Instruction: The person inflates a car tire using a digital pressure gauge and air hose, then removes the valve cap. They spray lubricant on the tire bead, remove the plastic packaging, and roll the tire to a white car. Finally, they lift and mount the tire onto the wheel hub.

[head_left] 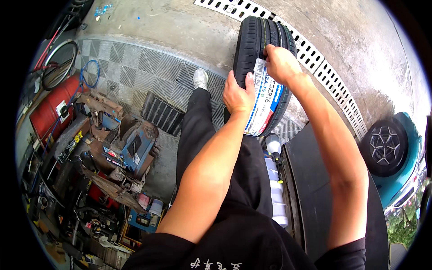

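A black rubber tire (pixel 256 36) stands on its tread in front of the person, near the legs. Long straight grooves run around it, with finer cuts along the shoulder. A smooth, glossy label (pixel 268 104) in white, blue and red lies over the tread, bending with the curve. The left hand (pixel 239 95) is unfolded, fingers extended and thumb held apart, against the tire's left shoulder beside the label. The right hand (pixel 282 66) has its fingers curled in at the label's far end; whether they pinch its edge, I cannot tell.

Underfoot are grey floor tiles (pixel 135 67) with a ribbed diamond pattern, and beyond them rough, stained concrete (pixel 171 20). A pale drain cover (pixel 333 81) with rows of oblong slots curves past the tire. On the left, a rounded red metal drum (pixel 49 114), a thin looped blue hose (pixel 93 74) and worn blue machinery (pixel 139 146) crowd together. At right, 1 wheel (pixel 385 143) with a spoked rim sits against a shiny teal car body (pixel 408 128).
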Available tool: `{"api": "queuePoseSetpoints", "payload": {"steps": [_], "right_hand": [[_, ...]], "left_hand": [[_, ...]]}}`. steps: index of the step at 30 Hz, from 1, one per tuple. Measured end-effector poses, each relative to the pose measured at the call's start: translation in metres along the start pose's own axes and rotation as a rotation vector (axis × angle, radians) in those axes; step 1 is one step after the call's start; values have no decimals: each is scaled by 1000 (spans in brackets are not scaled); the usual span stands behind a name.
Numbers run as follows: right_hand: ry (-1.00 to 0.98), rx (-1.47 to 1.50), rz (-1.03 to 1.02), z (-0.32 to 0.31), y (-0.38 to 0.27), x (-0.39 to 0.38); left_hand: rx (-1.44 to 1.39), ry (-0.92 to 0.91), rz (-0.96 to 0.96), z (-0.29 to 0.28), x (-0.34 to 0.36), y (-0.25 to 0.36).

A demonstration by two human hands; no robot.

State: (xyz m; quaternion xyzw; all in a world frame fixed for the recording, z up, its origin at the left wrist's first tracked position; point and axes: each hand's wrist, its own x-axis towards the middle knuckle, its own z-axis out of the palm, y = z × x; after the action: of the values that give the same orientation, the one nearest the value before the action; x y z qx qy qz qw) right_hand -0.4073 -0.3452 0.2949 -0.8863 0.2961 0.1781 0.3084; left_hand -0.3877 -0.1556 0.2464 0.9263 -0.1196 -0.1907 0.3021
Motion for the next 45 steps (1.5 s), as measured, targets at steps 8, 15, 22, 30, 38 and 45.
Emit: {"api": "queuePoseSetpoints", "payload": {"steps": [8, 15, 22, 30, 38, 45], "right_hand": [[57, 101, -210, 8, -1, -23], [439, 102, -406, -10, -4, -64], [481, 58, -14, 36, 9, -76], [561, 306, 59, 42, 48, -81], [486, 788, 305, 124, 27, -147], [465, 750, 316, 141, 23, -151]], "left_hand": [[9, 28, 27, -7, 0, -2], [21, 39, 32, -9, -3, -8], [111, 18, 555, -15, 20, 10], [183, -475, 1098, -39, 78, 55], [512, -727, 1204, -8, 118, 103], [917, -1321, 1245, 5, 131, 146]]}}
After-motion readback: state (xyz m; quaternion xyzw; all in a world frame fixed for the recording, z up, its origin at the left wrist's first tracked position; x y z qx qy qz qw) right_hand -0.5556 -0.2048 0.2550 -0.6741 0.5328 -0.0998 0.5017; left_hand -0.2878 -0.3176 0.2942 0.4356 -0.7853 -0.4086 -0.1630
